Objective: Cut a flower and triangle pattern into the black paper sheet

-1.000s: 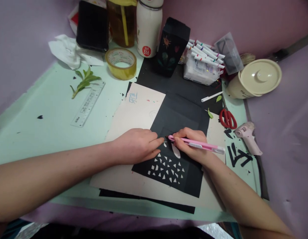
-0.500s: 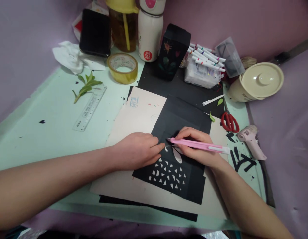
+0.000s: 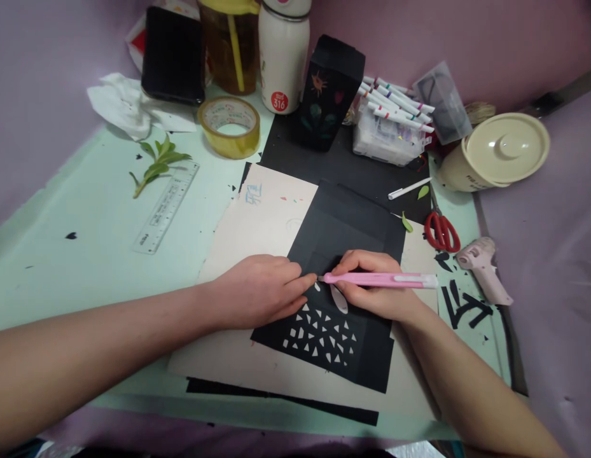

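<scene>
My right hand (image 3: 371, 280) is closed around a pink craft knife (image 3: 371, 280), held like a pen, its blade pointing left. The blade tip meets a black paper sheet (image 3: 352, 222) close to my left index fingertip. My left hand (image 3: 266, 289) holds nothing and lies on the sheet's left part, index finger stretched out, the other fingers partly hidden. Below the hands the sheet has many small cut-out triangles and squares (image 3: 319, 334). A larger leaf-shaped opening (image 3: 340, 300) shows beside my right hand. Under the sheet lies a pale board (image 3: 271, 191).
Red-handled scissors (image 3: 442, 232), a glue gun (image 3: 483, 270) and black scraps (image 3: 467, 308) lie right. A clear ruler (image 3: 166, 210), a leafy sprig (image 3: 159, 165) and a tape roll (image 3: 231, 127) are left. Behind stand a white bottle (image 3: 284, 60), a black box (image 3: 331, 92), markers (image 3: 395, 105) and a lidded pot (image 3: 505, 149).
The knife tip has moved slightly down and left, nearer my left index finger, and the knife lies more level. My left hand stays in place on the paper. The view has shifted slightly.
</scene>
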Demonstrator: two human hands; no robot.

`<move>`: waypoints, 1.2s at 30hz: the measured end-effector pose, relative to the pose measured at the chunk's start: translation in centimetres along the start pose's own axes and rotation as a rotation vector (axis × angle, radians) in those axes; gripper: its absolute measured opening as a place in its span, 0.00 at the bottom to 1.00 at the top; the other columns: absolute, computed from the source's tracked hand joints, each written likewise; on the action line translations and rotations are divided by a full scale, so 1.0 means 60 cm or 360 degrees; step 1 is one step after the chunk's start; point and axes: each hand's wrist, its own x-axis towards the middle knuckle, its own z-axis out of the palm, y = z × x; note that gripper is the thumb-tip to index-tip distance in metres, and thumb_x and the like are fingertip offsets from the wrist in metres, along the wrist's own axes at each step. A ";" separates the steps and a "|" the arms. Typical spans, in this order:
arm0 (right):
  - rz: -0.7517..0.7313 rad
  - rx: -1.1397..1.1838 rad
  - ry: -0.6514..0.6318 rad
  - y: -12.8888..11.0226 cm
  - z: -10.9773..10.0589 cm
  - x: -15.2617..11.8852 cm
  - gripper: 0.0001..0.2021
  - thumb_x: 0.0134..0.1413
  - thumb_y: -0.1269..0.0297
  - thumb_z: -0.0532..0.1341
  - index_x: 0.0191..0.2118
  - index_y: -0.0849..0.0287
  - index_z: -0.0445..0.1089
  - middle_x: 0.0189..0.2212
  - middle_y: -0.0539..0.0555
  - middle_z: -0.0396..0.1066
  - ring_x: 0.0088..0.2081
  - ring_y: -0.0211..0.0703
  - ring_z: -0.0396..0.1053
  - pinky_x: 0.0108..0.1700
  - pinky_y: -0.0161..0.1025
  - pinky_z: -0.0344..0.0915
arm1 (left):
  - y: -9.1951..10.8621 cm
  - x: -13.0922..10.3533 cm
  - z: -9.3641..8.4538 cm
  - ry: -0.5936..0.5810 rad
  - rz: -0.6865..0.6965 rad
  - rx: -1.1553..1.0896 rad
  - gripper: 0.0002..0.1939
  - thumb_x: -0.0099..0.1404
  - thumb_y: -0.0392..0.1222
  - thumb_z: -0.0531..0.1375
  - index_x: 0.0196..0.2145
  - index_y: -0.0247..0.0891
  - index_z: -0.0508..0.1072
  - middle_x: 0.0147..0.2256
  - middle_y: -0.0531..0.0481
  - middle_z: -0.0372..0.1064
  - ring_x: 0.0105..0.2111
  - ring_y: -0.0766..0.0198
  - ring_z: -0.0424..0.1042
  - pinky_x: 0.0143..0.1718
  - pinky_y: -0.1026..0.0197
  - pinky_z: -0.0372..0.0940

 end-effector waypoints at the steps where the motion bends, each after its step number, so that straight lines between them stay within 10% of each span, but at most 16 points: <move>1: -0.0002 -0.0004 -0.0004 0.001 0.000 0.000 0.06 0.51 0.74 0.63 0.35 0.58 0.76 0.30 0.52 0.76 0.29 0.37 0.72 0.31 0.34 0.66 | 0.000 0.000 0.000 -0.0005 0.0000 -0.0002 0.15 0.73 0.44 0.53 0.51 0.33 0.72 0.28 0.52 0.68 0.27 0.62 0.69 0.28 0.60 0.60; 36: -0.0183 0.0070 0.0029 0.010 0.003 -0.004 0.08 0.51 0.77 0.64 0.33 0.56 0.71 0.30 0.50 0.73 0.31 0.38 0.71 0.33 0.36 0.66 | -0.002 0.002 0.006 -0.0133 -0.0066 -0.0093 0.14 0.71 0.45 0.57 0.49 0.35 0.73 0.29 0.52 0.70 0.29 0.60 0.71 0.28 0.59 0.61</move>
